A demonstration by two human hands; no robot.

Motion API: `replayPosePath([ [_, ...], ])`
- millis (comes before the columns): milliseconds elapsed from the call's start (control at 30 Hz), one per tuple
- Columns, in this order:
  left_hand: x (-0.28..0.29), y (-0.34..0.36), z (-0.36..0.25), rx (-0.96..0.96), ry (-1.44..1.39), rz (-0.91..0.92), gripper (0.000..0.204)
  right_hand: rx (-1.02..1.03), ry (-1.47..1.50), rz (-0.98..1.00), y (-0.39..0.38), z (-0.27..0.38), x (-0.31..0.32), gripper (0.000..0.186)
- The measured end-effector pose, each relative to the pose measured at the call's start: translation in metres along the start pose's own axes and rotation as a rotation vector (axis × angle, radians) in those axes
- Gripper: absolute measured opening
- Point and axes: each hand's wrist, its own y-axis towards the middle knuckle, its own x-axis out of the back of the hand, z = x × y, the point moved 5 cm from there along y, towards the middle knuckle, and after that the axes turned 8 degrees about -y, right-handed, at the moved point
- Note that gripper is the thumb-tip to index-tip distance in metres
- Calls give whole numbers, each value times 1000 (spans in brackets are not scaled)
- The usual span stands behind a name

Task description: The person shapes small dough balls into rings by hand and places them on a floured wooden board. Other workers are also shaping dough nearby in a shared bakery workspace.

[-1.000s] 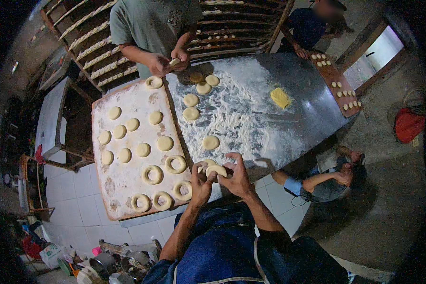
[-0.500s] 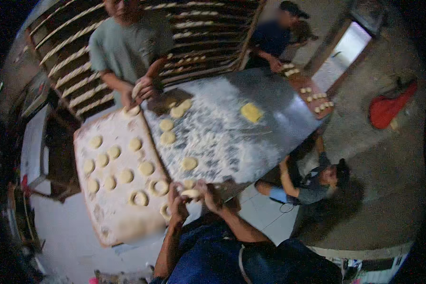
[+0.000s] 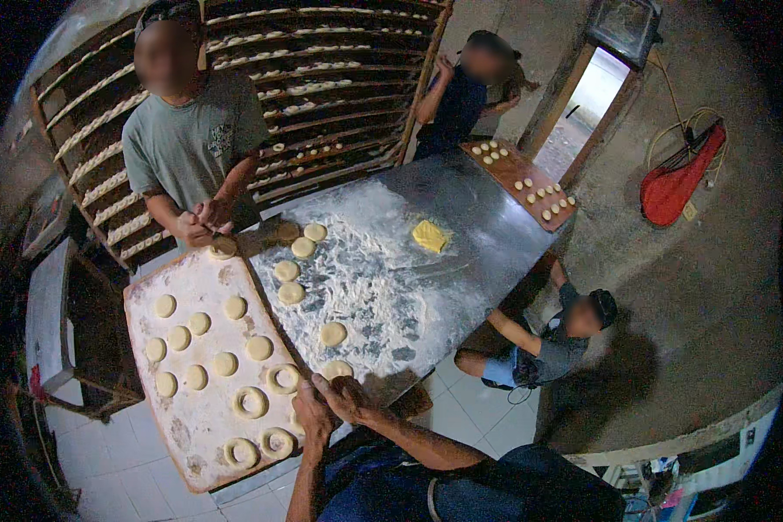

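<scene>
My left hand [image 3: 313, 412] is closed at the right edge of the floured board [image 3: 183, 435]. My right hand [image 3: 346, 402] is closed too and meets it, fingertips near the left fingers. Whatever lies between them is hidden by the hands. Just beyond my right fingers a flat dough round [image 3: 337, 370] rests on the metal table. Beside my left hand a dough ring [image 3: 297, 422] is partly covered. Further dough rings, such as a dough ring [image 3: 277, 444] and another dough ring [image 3: 250, 402], lie on the board, with several solid dough rounds [image 3: 225, 364] further up it.
A floured metal table [image 3: 487, 226] holds more dough rounds and a yellow slab [image 3: 431, 236]. At its far right sits a tray [image 3: 531, 178] of small dough pieces. A co-worker [image 3: 196, 143] stands behind the board, before a rack [image 3: 322, 83]; another person [image 3: 557, 348] is at the right.
My hands have drawn together, and the dough ring held between them no longer shows. The co-worker opposite has lowered their hands onto a dark round at the board's far end. My view has shifted.
</scene>
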Motion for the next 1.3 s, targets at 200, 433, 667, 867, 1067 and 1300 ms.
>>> replayPosePath([
  [200,28,0,28,57,-634,-166,37,-290,401,121,7,30,-1,54],
  [433,74,-1,71,42,-988,-503,31,49,-39,-165,-1,59,-14,50],
  [667,115,-8,69,0,-777,-210,31,30,373,76,16,114,-23,31],
  [867,165,-24,30,-281,53,-321,30,346,206,114,27,157,-43,43],
  [1067,214,-38,13,-329,405,-423,35,254,561,376,44,198,-76,54],
  [1300,283,15,34,-181,131,-536,32,26,358,354,91,202,-99,44],
])
